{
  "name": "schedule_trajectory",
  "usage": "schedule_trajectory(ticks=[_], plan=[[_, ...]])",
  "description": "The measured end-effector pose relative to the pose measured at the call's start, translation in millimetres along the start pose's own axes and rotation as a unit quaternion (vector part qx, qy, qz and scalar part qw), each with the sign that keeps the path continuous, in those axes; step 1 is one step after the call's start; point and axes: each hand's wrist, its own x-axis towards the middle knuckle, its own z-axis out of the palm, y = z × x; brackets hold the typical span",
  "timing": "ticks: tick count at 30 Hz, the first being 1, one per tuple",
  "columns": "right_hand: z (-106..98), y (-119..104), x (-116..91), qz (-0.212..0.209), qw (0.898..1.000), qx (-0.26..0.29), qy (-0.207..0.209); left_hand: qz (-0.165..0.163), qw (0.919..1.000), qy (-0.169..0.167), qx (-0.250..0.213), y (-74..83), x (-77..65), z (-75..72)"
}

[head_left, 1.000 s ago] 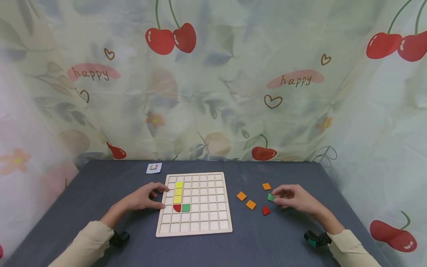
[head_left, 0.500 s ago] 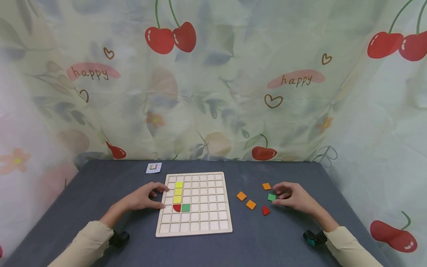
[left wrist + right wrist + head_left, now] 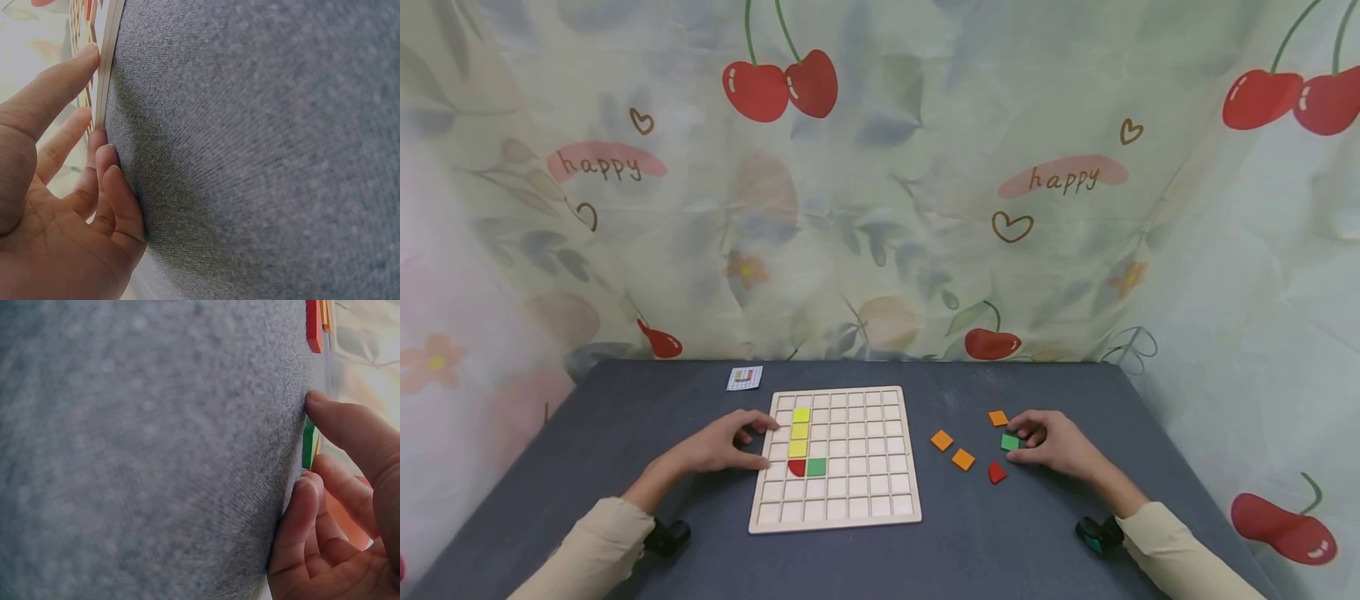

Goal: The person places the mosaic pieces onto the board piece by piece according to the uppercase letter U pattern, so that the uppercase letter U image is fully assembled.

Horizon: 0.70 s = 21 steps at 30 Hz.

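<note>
The left grip [image 3: 730,442], spread wide, touches the left edge of the board [image 3: 850,485]. The right grip [image 3: 1054,443] is parted around a loose green square [image 3: 1010,442] on the bench [image 3: 970,542], near 3 orange squares [image 3: 963,459] and 1 red piece [image 3: 996,473].

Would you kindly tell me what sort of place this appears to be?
Probably a screened-off tabletop workspace: a printed curtain hangs behind and beside the dark table, on which lie a gridded board and coloured tiles.
</note>
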Motion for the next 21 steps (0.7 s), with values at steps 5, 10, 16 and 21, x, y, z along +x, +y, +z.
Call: schedule_trajectory(ticks=[5, 10, 16, 21], plan=[[1.0, -0.8, 0.5, -0.020, 1.000, -0.013, 0.000, 0.002, 1.0000, 0.001, -0.002, -0.3, -0.3, 0.1], [1.3, -0.1, 1.1, -0.027, 0.999, -0.018, -0.001, 0.003, 1.0000, 0.000, 0.000, -1.1, -0.1, 0.2], [0.0, -0.2, -0.5, -0.026, 0.999, -0.017, -0.009, 0.008, 1.0000, -0.001, 0.000, -2.3, 0.5, 0.4], [-3.6, -2.0, -1.7, -0.026, 1.000, -0.004, -0.016, 0.010, 0.9999, -0.001, 0.002, -3.2, 0.9, 0.3]])
